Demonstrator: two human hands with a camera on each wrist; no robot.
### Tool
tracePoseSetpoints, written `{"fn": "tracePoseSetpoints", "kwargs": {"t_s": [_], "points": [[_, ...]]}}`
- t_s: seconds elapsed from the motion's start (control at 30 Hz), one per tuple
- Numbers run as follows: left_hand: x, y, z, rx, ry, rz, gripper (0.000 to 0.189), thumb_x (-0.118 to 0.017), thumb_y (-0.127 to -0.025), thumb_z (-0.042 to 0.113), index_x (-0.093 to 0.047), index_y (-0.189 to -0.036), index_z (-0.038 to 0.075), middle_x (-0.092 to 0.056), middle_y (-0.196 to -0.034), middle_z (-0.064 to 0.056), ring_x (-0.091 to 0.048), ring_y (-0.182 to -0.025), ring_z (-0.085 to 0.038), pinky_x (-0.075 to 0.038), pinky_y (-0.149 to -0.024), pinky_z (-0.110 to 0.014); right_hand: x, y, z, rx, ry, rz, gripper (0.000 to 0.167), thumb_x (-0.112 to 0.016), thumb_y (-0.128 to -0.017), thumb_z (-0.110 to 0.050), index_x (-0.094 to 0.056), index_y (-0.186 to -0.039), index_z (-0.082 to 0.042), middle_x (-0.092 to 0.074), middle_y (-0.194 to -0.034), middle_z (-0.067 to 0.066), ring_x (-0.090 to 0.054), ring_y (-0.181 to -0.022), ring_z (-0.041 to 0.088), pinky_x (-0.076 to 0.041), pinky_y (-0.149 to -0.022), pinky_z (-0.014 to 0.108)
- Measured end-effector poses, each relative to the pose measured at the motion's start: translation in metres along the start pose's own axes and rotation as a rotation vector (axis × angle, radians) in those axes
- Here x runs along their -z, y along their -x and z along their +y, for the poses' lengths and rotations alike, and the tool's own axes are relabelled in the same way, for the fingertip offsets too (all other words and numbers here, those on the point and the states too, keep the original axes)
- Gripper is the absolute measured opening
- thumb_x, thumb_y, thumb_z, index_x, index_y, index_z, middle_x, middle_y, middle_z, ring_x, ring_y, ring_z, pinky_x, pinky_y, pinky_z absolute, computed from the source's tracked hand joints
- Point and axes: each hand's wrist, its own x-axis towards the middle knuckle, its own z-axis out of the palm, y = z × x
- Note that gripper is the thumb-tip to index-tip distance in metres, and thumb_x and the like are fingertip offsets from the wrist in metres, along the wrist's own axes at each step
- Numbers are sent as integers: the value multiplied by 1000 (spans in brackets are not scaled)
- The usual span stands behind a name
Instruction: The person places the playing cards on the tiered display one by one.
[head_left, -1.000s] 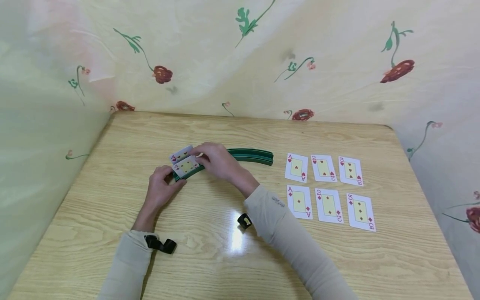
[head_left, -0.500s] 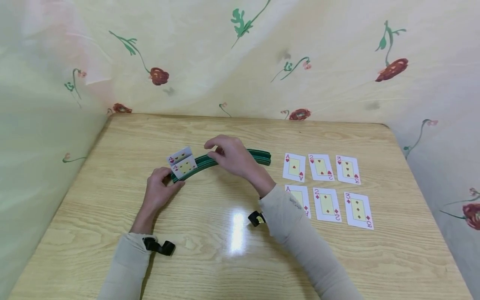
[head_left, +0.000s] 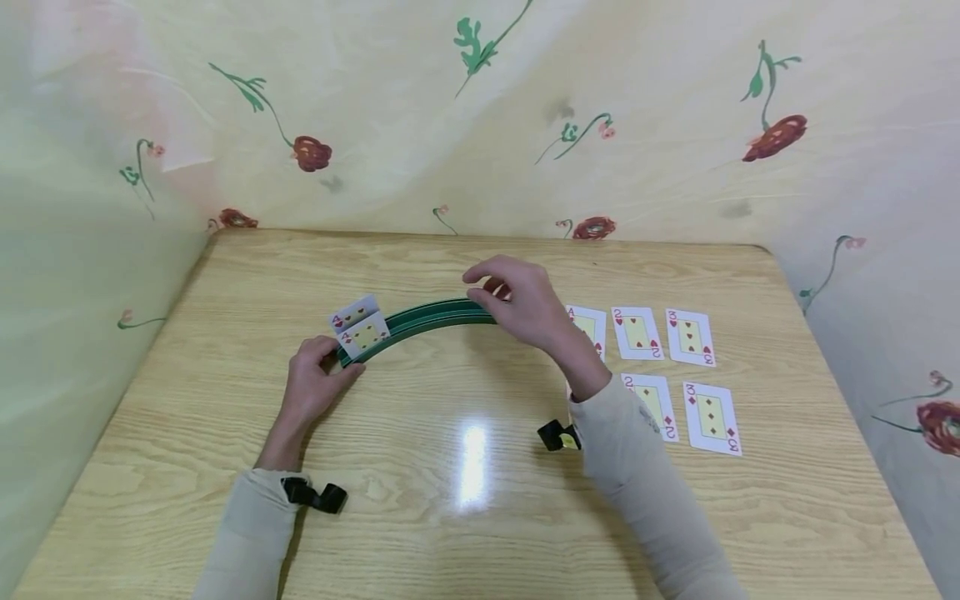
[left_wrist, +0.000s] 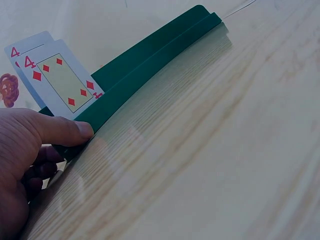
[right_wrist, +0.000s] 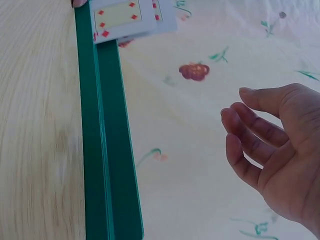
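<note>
A curved green card holder [head_left: 427,315] lies on the table, its left end gripped by my left hand [head_left: 315,379]. In the left wrist view the thumb [left_wrist: 84,130] presses on the holder's front face. Two cards stand in the holder's slots at that end: the four of diamonds [head_left: 364,336] in front and the four of hearts [head_left: 352,315] behind it. My right hand [head_left: 525,302] hovers over the holder's right end, covering it in the head view. Its fingers are loosely bent, and the right wrist view shows nothing between them.
Two rows of face-up cards lie on the right: ace, two [head_left: 637,333] and three of hearts [head_left: 690,337] behind, ace, two [head_left: 651,407] and three of diamonds [head_left: 712,418] in front. My right forearm partly covers the aces. A flowered curtain [head_left: 420,117] hangs behind the table.
My right hand has let go of the cards at the holder's left end and moved right along the holder towards the rows of cards. My left hand keeps its grip.
</note>
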Motion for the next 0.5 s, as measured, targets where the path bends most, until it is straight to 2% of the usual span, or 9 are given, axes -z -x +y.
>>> {"fn": "tracePoseSetpoints", "kwargs": {"t_s": [0.33, 0.5], "points": [[-1, 0, -1, -10, -2, 11, 36, -80, -83, 5, -68, -115, -7, -67, -113, -25, -50, -103, -26, -36, -81, -18, 29, 26, 21, -23, 33, 62, 16, -72, -89, -1, -73, -106, 0, -75, -106, 16, -70, -85, 26, -58, -73, 38], [-2, 0, -2, -19, -3, 17, 36, -81, -82, 5, -69, -114, -7, -67, -113, -25, -51, -102, -26, -36, -81, -17, 44, 39, 33, -67, 57, 103, 18, -73, -88, 0, -73, -106, -1, -75, -105, 15, -70, -85, 26, -55, -73, 25]]}}
